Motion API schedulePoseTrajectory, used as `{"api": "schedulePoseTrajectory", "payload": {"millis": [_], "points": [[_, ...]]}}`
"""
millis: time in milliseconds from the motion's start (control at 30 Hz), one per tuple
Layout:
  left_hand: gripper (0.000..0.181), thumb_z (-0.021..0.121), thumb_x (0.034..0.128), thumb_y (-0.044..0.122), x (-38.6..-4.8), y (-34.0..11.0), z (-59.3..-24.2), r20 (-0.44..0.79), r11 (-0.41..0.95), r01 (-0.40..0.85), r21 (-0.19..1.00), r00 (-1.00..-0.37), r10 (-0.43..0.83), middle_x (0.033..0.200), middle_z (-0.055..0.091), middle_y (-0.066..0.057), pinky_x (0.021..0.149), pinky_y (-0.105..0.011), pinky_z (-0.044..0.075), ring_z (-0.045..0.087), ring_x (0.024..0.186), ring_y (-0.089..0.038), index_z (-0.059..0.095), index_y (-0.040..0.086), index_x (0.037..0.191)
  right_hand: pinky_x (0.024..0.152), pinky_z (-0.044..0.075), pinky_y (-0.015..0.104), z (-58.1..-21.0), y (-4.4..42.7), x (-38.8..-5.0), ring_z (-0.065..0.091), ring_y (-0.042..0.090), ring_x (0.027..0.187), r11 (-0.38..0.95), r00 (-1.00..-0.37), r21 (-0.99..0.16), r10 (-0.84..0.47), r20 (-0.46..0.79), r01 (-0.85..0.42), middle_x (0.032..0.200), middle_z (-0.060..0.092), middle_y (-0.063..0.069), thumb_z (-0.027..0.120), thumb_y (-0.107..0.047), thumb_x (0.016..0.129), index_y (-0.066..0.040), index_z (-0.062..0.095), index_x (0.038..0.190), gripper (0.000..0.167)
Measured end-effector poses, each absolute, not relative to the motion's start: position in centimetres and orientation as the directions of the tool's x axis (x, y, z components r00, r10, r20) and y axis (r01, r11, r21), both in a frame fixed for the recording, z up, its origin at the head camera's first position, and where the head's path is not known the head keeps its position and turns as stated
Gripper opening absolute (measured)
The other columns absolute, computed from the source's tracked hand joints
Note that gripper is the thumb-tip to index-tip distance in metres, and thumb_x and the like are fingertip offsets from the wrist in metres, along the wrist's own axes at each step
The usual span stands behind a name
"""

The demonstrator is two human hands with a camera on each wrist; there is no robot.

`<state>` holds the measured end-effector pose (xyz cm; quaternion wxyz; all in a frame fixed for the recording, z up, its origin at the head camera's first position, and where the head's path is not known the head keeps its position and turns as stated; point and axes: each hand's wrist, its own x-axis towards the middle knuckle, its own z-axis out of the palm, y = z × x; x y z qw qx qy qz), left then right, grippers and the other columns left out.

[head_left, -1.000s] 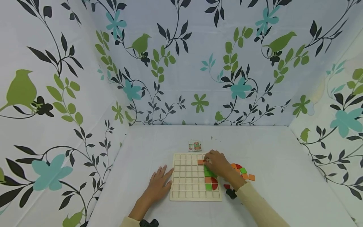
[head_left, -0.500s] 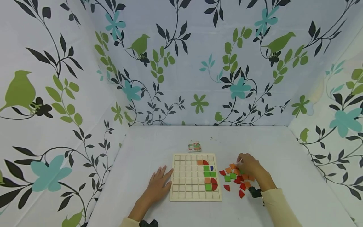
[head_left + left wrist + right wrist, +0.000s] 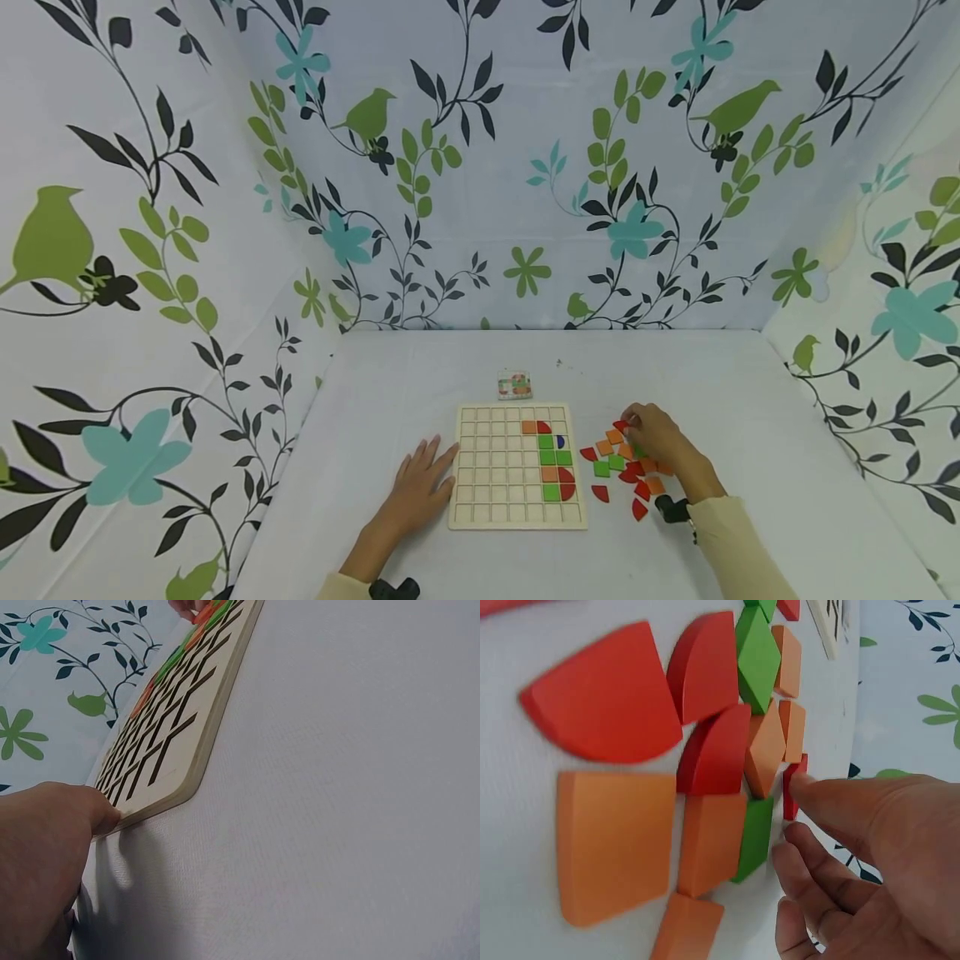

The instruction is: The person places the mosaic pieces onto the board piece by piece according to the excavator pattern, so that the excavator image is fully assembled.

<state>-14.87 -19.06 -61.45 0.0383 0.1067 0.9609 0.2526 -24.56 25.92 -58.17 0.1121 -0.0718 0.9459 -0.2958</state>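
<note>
A wooden grid board [image 3: 491,492] lies on the table, with orange, green, red and blue pieces set in cells along its right side. My left hand [image 3: 422,487] rests flat on the table with fingertips touching the board's left edge; in the left wrist view the thumb [image 3: 105,814] meets the board's rim. At the pile of loose pieces right of the board, my right hand [image 3: 660,435] pinches a red quarter-circle piece [image 3: 619,425] between thumb and fingers. The right wrist view shows the thumb against that red piece [image 3: 793,791] at the pile's far edge.
Loose orange squares [image 3: 619,844], green squares [image 3: 602,469] and red quarter-circles [image 3: 639,510] spread across the table [image 3: 757,417] right of the board. Behind the board lies a small patterned card [image 3: 514,385]. A printed cloth [image 3: 450,275] hangs at the back and sides.
My right hand has left the board's upper right, where a red quarter-circle now shows beside the orange square, and moved right to the pile, taking another red piece. The left hand stays put.
</note>
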Motion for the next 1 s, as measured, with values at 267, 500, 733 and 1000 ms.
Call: {"api": "schedulePoseTrajectory", "payload": {"millis": [267, 500, 733, 1000], "points": [[0.054, 0.056, 0.1076, 0.03, -14.8, -19.2, -61.6, -0.027, 0.849, 0.18, 0.497, -0.975, 0.223, 0.171, 0.031, -0.019, 0.125, -0.071, 0.018, 0.022, 0.159, -0.047, 0.048, 0.021, 0.16, 0.089, 0.058, 0.048, -59.3, 24.9, -24.5, 0.058, 0.026, 0.091, 0.784, -0.978, -0.615, -0.184, -0.093, -0.089, 0.104, 0.061, 0.016, 0.069, -0.008, 0.1, 0.005, 0.067, 0.119, 0.023], [0.054, 0.055, 0.108, 0.029, -14.6, -19.1, -61.8, -0.029, 0.846, 0.19, 0.499, -0.971, 0.236, 0.171, 0.031, -0.02, 0.125, -0.071, 0.018, 0.022, 0.16, -0.046, 0.047, 0.02, 0.161, 0.092, 0.058, 0.054, -59.5, 24.5, -23.9, 0.061, 0.029, 0.094, 0.825, -0.99, -0.561, -0.123, -0.072, -0.062, 0.111, 0.062, 0.02, 0.071, -0.01, 0.099, 0.005, 0.068, 0.119, 0.026], [0.054, 0.056, 0.1067, 0.029, -14.5, -19.0, -61.7, 0.005, 0.83, 0.21, 0.516, -0.97, 0.242, 0.169, 0.033, -0.024, 0.123, -0.073, 0.018, 0.024, 0.157, -0.05, 0.049, 0.017, 0.159, 0.089, 0.058, 0.058, -59.9, 24.5, -24.2, 0.06, 0.029, 0.091, 0.847, -0.988, -0.515, -0.157, -0.005, -0.132, 0.107, 0.062, 0.019, 0.072, -0.01, 0.099, 0.005, 0.067, 0.118, 0.025], [0.054, 0.056, 0.107, 0.027, -14.6, -19.1, -61.2, 0.001, 0.838, 0.21, 0.504, -0.97, 0.243, 0.17, 0.033, -0.023, 0.124, -0.071, 0.019, 0.024, 0.158, -0.048, 0.049, 0.016, 0.159, 0.099, 0.053, 0.061, -58.9, 21.7, -25.2, 0.059, 0.035, 0.105, 0.864, -0.986, -0.481, -0.168, -0.003, -0.145, 0.119, 0.062, 0.021, 0.07, -0.014, 0.102, 0.003, 0.066, 0.123, 0.028]]}}
